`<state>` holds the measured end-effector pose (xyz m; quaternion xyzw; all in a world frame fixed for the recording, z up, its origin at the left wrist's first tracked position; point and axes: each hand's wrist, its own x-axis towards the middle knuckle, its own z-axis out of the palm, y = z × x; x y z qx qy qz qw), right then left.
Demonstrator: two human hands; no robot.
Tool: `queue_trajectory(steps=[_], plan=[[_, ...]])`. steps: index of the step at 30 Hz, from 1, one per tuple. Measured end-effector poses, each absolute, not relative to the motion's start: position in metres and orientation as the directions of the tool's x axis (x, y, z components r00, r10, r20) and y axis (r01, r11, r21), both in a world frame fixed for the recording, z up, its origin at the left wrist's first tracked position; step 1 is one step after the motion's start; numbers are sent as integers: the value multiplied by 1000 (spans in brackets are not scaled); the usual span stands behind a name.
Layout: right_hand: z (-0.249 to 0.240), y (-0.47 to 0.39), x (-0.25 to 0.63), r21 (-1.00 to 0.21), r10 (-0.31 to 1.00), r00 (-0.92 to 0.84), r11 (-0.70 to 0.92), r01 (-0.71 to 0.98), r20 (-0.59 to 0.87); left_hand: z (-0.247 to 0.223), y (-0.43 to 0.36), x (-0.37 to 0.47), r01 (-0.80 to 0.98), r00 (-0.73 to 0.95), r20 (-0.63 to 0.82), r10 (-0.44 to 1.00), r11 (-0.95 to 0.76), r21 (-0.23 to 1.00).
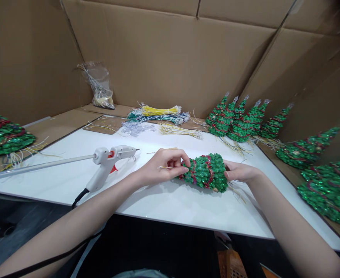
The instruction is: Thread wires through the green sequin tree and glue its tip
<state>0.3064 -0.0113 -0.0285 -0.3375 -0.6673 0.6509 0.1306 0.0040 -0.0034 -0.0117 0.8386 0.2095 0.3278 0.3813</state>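
Observation:
A small green Christmas tree [207, 172] with red garlands lies on its side over the white tabletop, its base toward the right. At its narrow end, my left hand [170, 164] is closed in a pinch, with a thin yellow-and-white wire [166, 167] between the fingers. My right hand [241, 172] grips the wide base, its thumb on the rim and its other fingers mostly hidden behind. Loose wires [237, 193] trail out of the base below that hand. The very tip of the tree is hidden by my left fingers.
A white hot glue gun [107, 166] with a long glue stick lies to the left, its cord running off the front edge. Bundles of yellow wire [161, 111] and green wire [158, 117] lie at the back. Several finished-looking trees [241, 119] line the right; another tree [6, 135] sits left. Cardboard walls [158, 58] surround.

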Motion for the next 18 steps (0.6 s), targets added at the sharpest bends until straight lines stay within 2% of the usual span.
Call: queue_trajectory(steps=[18], plan=[[-26,-11,305,-956,608,-752,-36,292,-253,-9,-4,2,115,671,388,632,-605,788]])
